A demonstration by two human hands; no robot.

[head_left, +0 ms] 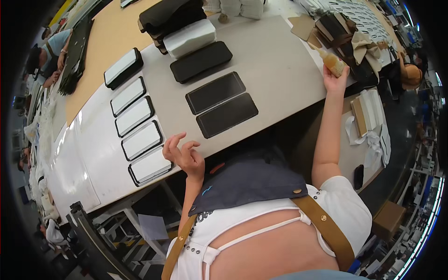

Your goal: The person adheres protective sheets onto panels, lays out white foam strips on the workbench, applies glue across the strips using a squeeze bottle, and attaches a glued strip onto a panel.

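While the right hand (334, 79) is closed around a small squeeze bottle (332, 61) of amber liquid, nozzle tilted up and away over the far edge of the grey table (280, 65), the left hand (183, 153) hovers empty at the near edge, fingers loosely curled and apart, holding nothing.

Just beyond the left hand's fingertips lies the nearest of the white-faced, black-rimmed panels (148, 166); five of these run in a row away from that hand. Between the two hands, nearer the left, lie two flat dark panels (221, 103) side by side, and past them one thicker black case (200, 61) with one white block (189, 37) behind it.

The bottle is held well off to the side of every panel, so a drip from the nozzle would likely land on bare table or on the stack of dark and tan pieces (347, 37) just beside the grip. If the bottle is tipped or squeezed while it travels toward the dark panels, liquid could streak across their faces. The left hand, so close to the nearest white panel, could nudge it out of line.
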